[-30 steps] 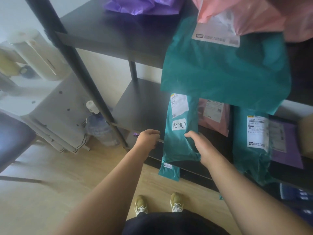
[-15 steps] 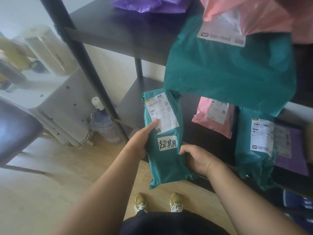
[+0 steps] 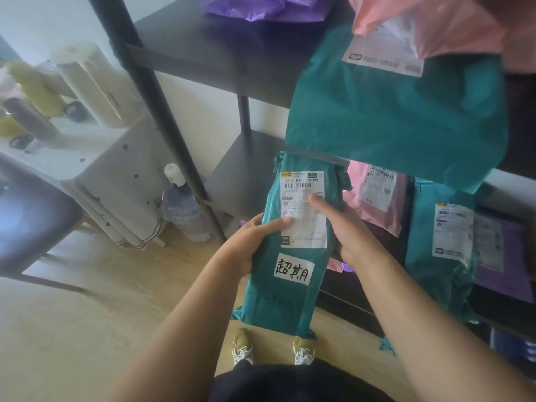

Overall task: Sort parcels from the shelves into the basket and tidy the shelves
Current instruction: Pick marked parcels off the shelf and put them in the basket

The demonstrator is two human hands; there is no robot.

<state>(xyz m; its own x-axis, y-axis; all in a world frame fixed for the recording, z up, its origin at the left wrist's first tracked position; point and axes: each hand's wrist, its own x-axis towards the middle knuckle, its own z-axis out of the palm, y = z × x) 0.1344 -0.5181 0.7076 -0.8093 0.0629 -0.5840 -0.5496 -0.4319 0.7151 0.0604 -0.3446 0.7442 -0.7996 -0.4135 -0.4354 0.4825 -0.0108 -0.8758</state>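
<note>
A person at the dark shelves (image 3: pixel 232 53) holds a teal parcel (image 3: pixel 284 303) upright above the floor (image 3: pixel 116 314). The left hand (image 3: pixel 246 245) and right hand (image 3: pixel 353 236) each keep a closed grip on one edge, thumbs on its label (image 3: pixel 304 181).

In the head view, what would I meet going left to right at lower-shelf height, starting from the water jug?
Clear plastic water jug with white cap → teal plastic parcel with handwritten white sticker → pink plastic parcel → upright teal plastic parcel with printed label → flat purple plastic parcel.
</note>
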